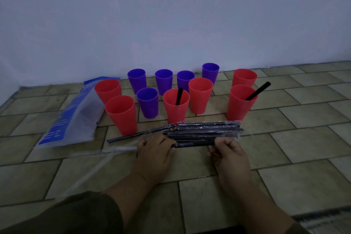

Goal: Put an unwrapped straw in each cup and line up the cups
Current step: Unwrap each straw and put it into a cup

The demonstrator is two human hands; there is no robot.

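Several red and purple cups stand scattered on the tiled floor near the wall. One red cup (176, 107) in the middle holds a black straw (179, 96); another red cup (240, 103) at the right holds a black straw (258, 91) leaning right. A pile of wrapped black straws (207, 131) lies in front of the cups. The nearest wrapped straw (193, 144) is held at both ends: my left hand (154, 149) grips its left end, my right hand (228, 150) pinches its right end.
A blue and clear plastic bag (74, 118) lies at the left beside the red cups. Clear empty wrappers (98, 159) lie on the tiles left of my left hand. A dark mat edge (326, 216) shows at the bottom right.
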